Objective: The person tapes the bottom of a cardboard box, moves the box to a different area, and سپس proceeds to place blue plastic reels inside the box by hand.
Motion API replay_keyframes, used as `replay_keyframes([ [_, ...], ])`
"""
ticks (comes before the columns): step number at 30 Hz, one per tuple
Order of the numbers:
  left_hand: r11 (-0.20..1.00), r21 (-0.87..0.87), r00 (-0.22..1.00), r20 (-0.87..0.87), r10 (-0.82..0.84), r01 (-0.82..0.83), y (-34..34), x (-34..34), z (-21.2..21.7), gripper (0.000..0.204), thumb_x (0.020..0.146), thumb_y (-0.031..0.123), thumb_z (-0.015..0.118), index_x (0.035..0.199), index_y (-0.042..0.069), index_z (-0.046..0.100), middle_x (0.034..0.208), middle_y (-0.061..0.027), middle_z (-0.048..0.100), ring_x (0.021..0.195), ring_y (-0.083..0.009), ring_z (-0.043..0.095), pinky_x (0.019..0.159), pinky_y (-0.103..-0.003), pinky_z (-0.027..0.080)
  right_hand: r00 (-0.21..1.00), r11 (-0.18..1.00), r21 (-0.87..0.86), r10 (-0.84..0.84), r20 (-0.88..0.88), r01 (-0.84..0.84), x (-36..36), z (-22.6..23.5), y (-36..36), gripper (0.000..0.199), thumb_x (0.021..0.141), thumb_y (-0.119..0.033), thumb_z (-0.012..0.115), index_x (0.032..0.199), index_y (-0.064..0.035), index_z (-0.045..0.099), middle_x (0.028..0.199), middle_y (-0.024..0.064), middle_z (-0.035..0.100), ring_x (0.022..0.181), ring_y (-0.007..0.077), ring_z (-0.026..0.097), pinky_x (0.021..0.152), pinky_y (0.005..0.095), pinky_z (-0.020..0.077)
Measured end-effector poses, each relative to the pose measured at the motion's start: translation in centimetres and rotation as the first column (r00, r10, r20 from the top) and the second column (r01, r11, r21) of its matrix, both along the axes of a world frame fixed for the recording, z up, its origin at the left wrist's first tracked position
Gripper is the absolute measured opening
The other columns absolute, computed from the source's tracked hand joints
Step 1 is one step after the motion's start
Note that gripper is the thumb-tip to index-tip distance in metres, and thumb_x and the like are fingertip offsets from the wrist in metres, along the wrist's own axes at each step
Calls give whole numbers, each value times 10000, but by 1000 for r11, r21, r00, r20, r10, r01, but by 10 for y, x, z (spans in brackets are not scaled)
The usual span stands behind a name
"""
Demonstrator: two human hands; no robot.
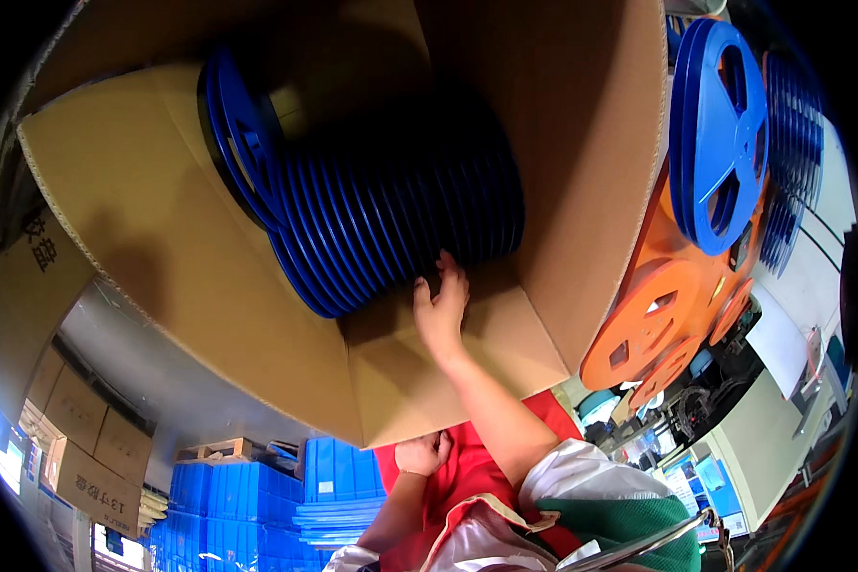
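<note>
A large open cardboard box (582,143) stands in front of me. Inside it, a row of blue plastic reels (381,214) stands on edge, packed side by side. At the row's left end, one blue reel (243,133) leans higher than the others. My right hand (442,300) reaches into the box at the near edge of the row. Its thumb and fingers are apart, with the fingertips at the reel rims; I cannot tell whether they touch. Below the box's near edge, my left hand (422,453) is curled closed against my red apron (462,467). Anything inside its fingers is hidden.
Right of the box stand more blue reels (720,138) and orange reels (643,319). A cluttered desk (767,448) lies at the lower right. Blue crates (224,505) are stacked at the lower left, near several closed cardboard cartons (91,458).
</note>
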State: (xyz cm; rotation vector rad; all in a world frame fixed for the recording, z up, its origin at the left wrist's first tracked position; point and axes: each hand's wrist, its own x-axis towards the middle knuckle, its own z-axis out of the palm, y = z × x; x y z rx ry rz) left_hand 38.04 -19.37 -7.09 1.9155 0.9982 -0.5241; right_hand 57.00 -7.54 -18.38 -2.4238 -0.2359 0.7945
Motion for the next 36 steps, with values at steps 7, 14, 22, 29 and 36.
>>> replay_keyframes([
  [7,999,-15,999,-16,28,-29,-2,0,0,229,751,333,543,667,134,620,625,-90,599,534,-278,580,491,-401,480,967,973,-163,191,166,-164,12,7,-3,508,733,-115,579,1220,-81,438,1242,179,373,1116,359,362,963,451,244],
  [14,999,-34,999,-48,15,-16,2,4,1,232,745,336,547,656,132,614,607,-86,589,527,-281,577,478,-408,471,985,999,-31,-1,175,6,20,-3,-7,530,728,-79,593,1224,-30,414,1130,152,495,1070,304,437,956,396,284],
  [22,999,-51,998,-56,-1,-2,4,6,2,225,737,333,552,654,132,613,625,-89,589,539,-286,575,486,-408,471,986,990,-136,45,159,-23,34,-1,-8,509,718,-108,598,1201,-69,440,1207,147,425,1127,323,375,965,434,243],
  [29,1000,-25,1000,-23,6,-6,6,9,1,209,724,313,562,632,130,606,581,-86,570,518,-294,564,475,-408,466,982,993,-117,30,186,-8,42,-7,-14,547,720,-119,602,1224,-52,402,1192,153,430,1116,324,379,965,433,242],
  [36,1000,1,1000,-15,-13,13,5,7,-1,220,726,330,557,658,130,615,590,-86,582,520,-288,571,493,-416,474,993,995,-101,-15,119,27,49,-9,-18,668,739,-129,594,1320,-44,277,1209,152,439,1130,309,387,973,434,237],
])
